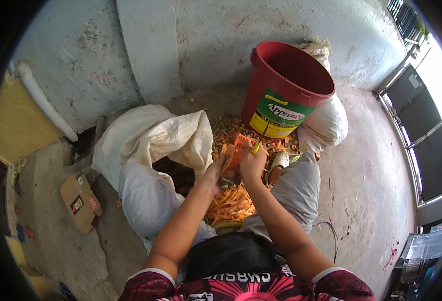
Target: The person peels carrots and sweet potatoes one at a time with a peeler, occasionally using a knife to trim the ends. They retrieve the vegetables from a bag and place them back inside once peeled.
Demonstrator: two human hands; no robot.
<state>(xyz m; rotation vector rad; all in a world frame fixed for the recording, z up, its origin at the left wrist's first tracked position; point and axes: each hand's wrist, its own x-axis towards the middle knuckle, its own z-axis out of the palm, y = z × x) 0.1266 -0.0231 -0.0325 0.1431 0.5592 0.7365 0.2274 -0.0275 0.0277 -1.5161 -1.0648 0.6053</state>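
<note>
My left hand (pixel 216 173) is closed around the lower left side of an orange slotted plastic piece (pixel 238 149), whose exact kind I cannot make out. My right hand (pixel 253 163) is closed on a knife (pixel 256 146) with a yellow-green handle; its thin dark blade points up in front of the bucket. The right fingers also meet the orange piece's right edge. Below both hands, between my legs, lies a heap of orange carrot strips (pixel 231 204) in a container with a yellowish rim (pixel 227 226).
A red bucket (pixel 261 85) with a green label stands ahead, beside a filled white sack (pixel 326 125). Orange scraps (pixel 223 133) litter the floor before it. An open woven sack (pixel 145 125) is at my left leg, and flattened cardboard (pixel 81 203) lies further left.
</note>
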